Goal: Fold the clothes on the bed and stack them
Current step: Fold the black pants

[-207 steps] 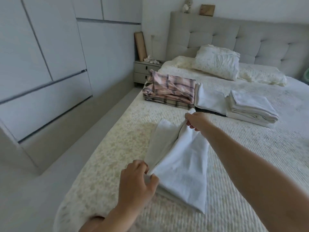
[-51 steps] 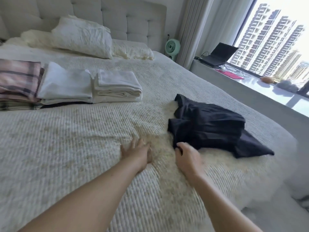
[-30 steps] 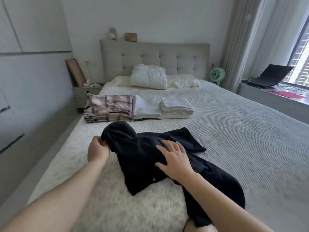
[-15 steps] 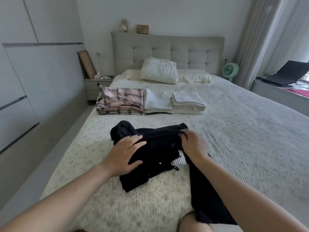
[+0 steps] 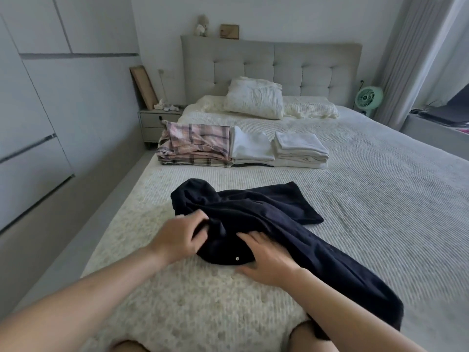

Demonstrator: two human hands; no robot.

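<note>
A crumpled black garment point(image 5: 274, 217) lies across the near part of the bed point(image 5: 380, 199), one end trailing off the foot edge at the right. My left hand point(image 5: 177, 238) grips a fold of the black cloth at its near left edge. My right hand point(image 5: 266, 260) lies with fingers spread on the garment's near end, beside a small silver snap. Farther up the bed stand three folded stacks in a row: plaid pink clothes point(image 5: 195, 146), white clothes point(image 5: 250, 149) and another white pile point(image 5: 300, 153).
Pillows point(image 5: 253, 101) lean on the grey headboard. A nightstand point(image 5: 154, 123) stands left of the bed, wardrobe doors point(image 5: 38, 110) along the left wall. A green fan point(image 5: 368, 97), curtains and a window ledge are at the right.
The black garment has been spread out, one part now reaching right. My left hand went from flat on the cloth to gripping a fold; my right hand moved nearer and flattened on it.
</note>
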